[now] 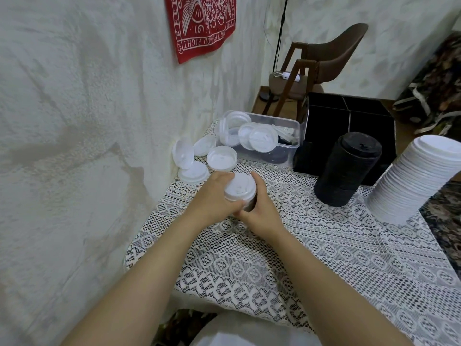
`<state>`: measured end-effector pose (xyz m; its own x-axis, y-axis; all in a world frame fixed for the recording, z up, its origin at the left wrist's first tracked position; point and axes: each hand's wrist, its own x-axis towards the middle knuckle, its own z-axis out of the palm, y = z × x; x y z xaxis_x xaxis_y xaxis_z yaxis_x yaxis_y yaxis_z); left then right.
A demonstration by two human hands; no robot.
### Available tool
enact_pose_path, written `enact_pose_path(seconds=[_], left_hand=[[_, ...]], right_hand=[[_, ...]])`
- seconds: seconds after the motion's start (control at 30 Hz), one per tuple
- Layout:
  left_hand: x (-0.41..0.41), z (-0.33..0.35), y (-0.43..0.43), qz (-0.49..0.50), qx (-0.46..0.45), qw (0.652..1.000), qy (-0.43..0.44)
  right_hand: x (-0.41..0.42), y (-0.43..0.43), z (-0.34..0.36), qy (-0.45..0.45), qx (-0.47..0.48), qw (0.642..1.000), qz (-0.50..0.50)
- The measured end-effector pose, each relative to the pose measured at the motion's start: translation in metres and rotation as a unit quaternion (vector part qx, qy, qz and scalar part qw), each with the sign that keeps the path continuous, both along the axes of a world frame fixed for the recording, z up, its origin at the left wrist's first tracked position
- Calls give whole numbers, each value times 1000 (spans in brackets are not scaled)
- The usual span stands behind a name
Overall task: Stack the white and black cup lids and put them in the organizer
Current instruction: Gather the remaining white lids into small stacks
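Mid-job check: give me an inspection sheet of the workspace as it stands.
Surface: lace tablecloth, lying flat.
Job's things: small lid stack held; black lid stack and white lid stack upright at right; organizer behind; loose white lids by the wall.
Clutter: clear tub of jumbled lids.
Grips: left hand and right hand curl round the small lid stack.
Cables: thin cord on the chair seat.
Surroundings: chair, red cloth on the wall.

Short upright lid stack (240, 189), white-topped

Red cloth (199, 23) hangs on the wall (74, 96), brown chair (324, 61) stands beyond lace tablecloth (324, 258).
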<state>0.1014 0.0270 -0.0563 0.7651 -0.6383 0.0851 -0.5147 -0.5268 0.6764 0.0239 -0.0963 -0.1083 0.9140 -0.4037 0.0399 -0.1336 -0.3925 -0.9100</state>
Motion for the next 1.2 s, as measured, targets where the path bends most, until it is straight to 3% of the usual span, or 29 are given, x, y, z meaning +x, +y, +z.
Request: enact_pose_path(seconds=[0.23,0.47,1.2], left_hand=[[2,-2,2,-13,13,1000,21],[2,-7,4,-37,0,999,37],[3,-36,13,-39,-76,994,61]], right_hand=[[0,2,2,-4,-31,999,11],[-1,5,5,-30,-143,988,38],[-1,6,10,11,-140,990,15]])
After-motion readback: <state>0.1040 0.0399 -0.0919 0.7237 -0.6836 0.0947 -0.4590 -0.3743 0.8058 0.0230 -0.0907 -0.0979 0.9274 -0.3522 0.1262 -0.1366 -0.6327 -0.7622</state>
